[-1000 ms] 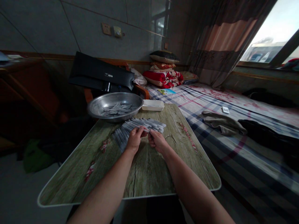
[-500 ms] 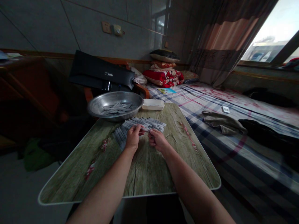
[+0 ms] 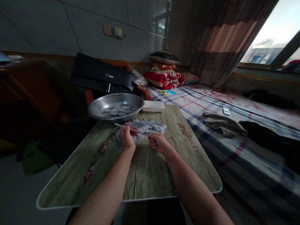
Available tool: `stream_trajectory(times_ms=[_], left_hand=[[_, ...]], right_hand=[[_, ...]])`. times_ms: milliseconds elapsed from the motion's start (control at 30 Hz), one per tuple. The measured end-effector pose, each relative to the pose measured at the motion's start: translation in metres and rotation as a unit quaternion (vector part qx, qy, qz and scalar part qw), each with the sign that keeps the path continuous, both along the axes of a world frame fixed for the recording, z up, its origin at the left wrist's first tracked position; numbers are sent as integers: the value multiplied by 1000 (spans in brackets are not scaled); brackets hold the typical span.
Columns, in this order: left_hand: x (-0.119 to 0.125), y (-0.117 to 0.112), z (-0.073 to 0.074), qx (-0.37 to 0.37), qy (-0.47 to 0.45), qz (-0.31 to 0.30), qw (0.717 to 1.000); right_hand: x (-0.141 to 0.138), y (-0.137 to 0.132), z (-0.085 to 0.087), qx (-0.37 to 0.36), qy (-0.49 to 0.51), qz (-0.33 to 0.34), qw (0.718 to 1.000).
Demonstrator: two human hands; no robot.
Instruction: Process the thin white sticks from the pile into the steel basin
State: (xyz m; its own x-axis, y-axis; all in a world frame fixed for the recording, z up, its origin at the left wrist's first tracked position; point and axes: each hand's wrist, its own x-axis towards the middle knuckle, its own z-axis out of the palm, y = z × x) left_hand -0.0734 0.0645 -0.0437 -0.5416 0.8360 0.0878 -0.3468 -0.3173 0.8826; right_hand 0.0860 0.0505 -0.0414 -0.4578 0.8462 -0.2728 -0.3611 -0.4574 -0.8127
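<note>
Left hand [image 3: 127, 138] over pile, fingers [image 3: 124, 132] pinched narrow on one slim grey-white stick [image 3: 122, 126], both stick ends poking out past hand. Right hand [image 3: 158, 142] curled in loose fist, holding nothing visible, resting near wood-print tabletop [image 3: 150, 168], just beside fanned pile of sticks [image 3: 147, 126]. Pile lies between hands and far edge, within easy reach of both. Steel basin [image 3: 93, 107] sits at far corner, partly past table edge, loose sticks [image 3: 117, 110] inside. White plastic tray [image 3: 153, 106] beside basin.
</note>
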Motion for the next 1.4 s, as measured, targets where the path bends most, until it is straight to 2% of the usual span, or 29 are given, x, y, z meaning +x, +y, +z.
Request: stream_trajectory(times_ms=[133, 167, 233, 333, 400, 500, 567, 633, 700, 833, 933, 1033, 1133, 1267, 1400], left_hand=[[-12, 8, 0, 17, -78, 66, 995], [-11, 8, 1, 17, -85, 60, 994], [-5, 4, 2, 5, -84, 4, 996], [12, -6, 3, -32, -81, -136, 987], [22, -12, 3, -58, -77, -201, 975], [26, -14, 2, -90, -74, -220, 969], [24, -13, 0, -92, -101, -217, 967], [20, -11, 0, -88, -149, -232, 957], [17, -10, 0, -95, -201, -264, 939], [20, -14, 2, -134, -275, -309, 901], [29, -20, 2, -144, -294, -329, 886], [40, -24, 0, -162, -314, -344, 870], [47, -26, -2, -192, -352, -347, 848], [50, -26, 0, -198, -403, -324, 832], [50, -26, 5, -196, -431, -301, 828]], right_hand=[[7, 10, 1, -59, 8, -146, 987], [8, 11, 1, -60, 15, -180, 982], [8, 11, 2, -37, 31, -212, 976], [2, 4, 2, 35, 19, -185, 982], [-4, -1, 2, 82, -21, -141, 986], [-9, -6, 2, 108, -58, -74, 990], [-9, -5, 1, 84, -59, -65, 993], [-4, 0, 1, 35, -35, -108, 993], [2, 7, 0, -12, 15, -178, 984], [16, 16, 0, -30, 103, -230, 967], [19, 16, 2, -23, 163, -271, 948], [13, 14, 4, 9, 164, -289, 943], [1, 11, 1, 85, 123, -285, 947], [-13, 3, -8, 196, 24, -226, 954], [-16, -4, -12, 276, -52, -171, 944]])
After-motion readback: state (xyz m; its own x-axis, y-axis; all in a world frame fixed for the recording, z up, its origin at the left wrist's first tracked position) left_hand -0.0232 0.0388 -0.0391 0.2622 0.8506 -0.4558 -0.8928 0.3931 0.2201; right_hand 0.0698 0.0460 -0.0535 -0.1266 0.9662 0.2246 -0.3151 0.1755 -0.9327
